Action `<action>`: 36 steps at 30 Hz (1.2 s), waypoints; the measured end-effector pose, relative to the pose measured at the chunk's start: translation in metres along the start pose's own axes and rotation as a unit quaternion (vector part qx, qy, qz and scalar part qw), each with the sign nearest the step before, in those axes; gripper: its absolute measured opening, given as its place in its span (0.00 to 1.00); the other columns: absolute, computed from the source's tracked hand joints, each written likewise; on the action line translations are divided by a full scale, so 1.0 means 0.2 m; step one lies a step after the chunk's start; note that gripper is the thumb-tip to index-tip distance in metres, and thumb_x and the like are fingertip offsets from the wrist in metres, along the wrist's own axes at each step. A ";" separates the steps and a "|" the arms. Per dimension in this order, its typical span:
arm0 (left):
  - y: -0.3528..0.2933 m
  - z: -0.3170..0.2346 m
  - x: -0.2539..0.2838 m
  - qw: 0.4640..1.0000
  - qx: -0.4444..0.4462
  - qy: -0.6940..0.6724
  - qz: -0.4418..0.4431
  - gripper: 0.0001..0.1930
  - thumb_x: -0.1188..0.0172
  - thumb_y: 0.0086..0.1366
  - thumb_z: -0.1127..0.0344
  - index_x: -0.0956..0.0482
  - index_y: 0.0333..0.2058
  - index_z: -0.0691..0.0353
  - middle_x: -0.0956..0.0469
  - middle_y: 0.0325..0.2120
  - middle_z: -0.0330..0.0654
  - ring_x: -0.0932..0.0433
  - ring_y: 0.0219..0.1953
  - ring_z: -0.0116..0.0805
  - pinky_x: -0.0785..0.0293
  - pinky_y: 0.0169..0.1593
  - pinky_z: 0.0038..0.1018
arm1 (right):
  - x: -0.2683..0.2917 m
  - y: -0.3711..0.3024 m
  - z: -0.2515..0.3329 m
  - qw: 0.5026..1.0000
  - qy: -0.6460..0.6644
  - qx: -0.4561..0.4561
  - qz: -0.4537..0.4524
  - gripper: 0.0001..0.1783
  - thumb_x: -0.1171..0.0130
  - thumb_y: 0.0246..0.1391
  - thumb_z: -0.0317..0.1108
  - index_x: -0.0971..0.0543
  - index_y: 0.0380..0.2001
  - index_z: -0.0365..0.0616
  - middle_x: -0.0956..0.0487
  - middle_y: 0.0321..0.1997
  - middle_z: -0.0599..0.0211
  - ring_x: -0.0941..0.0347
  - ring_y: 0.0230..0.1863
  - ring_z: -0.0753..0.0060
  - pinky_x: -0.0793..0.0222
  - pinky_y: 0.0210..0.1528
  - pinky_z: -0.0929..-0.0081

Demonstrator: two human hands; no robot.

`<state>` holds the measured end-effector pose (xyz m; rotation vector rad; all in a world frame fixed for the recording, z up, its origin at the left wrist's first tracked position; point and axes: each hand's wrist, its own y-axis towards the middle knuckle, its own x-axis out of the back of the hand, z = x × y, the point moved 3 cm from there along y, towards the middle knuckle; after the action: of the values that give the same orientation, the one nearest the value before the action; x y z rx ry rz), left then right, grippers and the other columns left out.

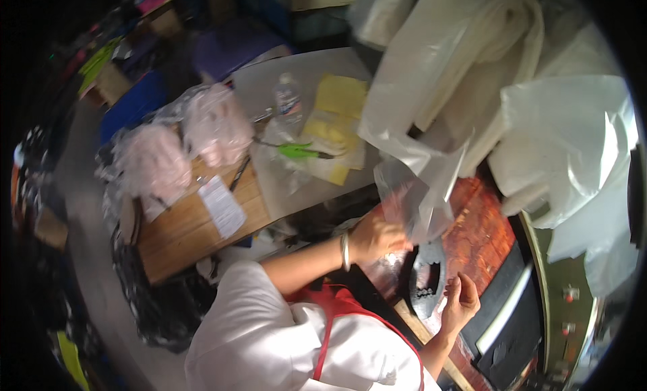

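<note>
2 clear bags of pink goods (216,125) sit on a wooden board (251,197), beyond and well to the left of the left hand (381,241). On the same board, a white paper slip (222,208) lies nearer to that hand, on its left. Beyond the hand and to its left, a grey surface (264,71) carries a clear bottle (288,100), a green-handled tool (296,150) and yellow sheets (342,94).

The left hand, with 1 pale bracelet (346,251) at the wrist, has its fingers curled narrow at the lower edge of a clear plastic sheet (431,219); whether it grips the sheet cannot be determined.

Between the 2 hands, a dark oval part (426,300) lies over a reddish work surface (480,212). The right hand (461,301) is just right of the part, fingers bent, with a narrow gap to the thumb. Beyond and right of it hang translucent plastic sheets (566,148). Right of the right hand, a white curved strip (504,311) rests on black material (519,340).
</note>
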<state>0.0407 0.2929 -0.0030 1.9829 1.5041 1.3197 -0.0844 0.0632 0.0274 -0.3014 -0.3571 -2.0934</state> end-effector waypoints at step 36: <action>-1.80 -0.14 1.37 0.653 0.592 -0.436 -0.180 0.16 0.45 0.69 0.58 0.23 0.41 0.68 0.21 0.30 0.39 0.23 0.30 0.24 0.24 0.35 0.21 | -1.54 -1.25 0.23 0.654 -0.199 0.609 0.403 0.27 0.40 0.43 0.38 0.26 0.51 0.49 0.24 0.43 0.61 0.25 0.37 0.62 0.26 0.35 0.67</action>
<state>-0.1863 0.6689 -0.1150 2.0524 2.1028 -1.0689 -0.1376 0.4474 -0.0725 -0.0432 -1.4741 -0.5656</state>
